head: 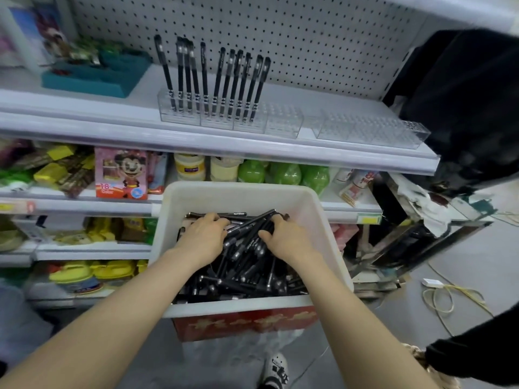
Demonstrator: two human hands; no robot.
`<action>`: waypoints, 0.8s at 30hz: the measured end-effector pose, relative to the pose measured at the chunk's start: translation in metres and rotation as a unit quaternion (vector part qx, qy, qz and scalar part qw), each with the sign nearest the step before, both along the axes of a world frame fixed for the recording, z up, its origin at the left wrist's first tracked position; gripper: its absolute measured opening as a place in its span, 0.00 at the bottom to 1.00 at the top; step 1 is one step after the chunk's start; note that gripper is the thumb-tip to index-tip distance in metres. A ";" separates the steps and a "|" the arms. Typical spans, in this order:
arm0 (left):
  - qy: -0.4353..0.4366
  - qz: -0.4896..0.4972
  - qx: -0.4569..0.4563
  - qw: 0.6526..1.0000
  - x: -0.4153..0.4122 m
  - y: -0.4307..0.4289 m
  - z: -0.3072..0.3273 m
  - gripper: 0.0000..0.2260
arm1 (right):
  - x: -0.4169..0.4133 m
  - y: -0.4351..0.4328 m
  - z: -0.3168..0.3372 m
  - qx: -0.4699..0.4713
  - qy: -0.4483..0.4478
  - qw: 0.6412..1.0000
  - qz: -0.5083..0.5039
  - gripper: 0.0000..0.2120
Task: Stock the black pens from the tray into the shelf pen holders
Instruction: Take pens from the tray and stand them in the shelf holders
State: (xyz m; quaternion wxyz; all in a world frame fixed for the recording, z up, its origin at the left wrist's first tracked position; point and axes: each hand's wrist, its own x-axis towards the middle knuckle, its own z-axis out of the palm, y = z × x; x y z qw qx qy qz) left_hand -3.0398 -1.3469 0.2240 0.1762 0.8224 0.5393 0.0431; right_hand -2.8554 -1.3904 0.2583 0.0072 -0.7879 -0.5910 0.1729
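Black pens (247,262) lie heaped in the white tray (238,189) below the shelf, so most of your job remains. Up top, the left pen holders (213,119) carry about a dozen standing pens (224,77); the empty holders (365,130) to their right wait. Your left hand (205,237) digs curled fingers into the pile, grip unclear; your right hand (289,240) wraps a small bundle. They're slim, matte, capped, loosely crisscrossed.

I see black pens (244,256) in a white tray (238,189), on a red box (224,327) patterned with gold.
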 end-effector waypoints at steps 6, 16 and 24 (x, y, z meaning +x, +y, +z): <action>-0.149 0.061 -0.001 0.987 -0.003 0.006 0.011 0.15 | -0.024 0.025 0.009 0.033 0.107 0.993 -0.026 0.24; -0.213 0.092 0.032 0.972 -0.006 0.013 0.021 0.13 | -0.018 0.050 0.038 0.031 0.199 0.980 -0.001 0.10; -0.212 0.053 0.025 0.976 0.000 0.016 0.042 0.12 | 0.003 0.056 0.057 0.075 0.250 0.964 0.044 0.05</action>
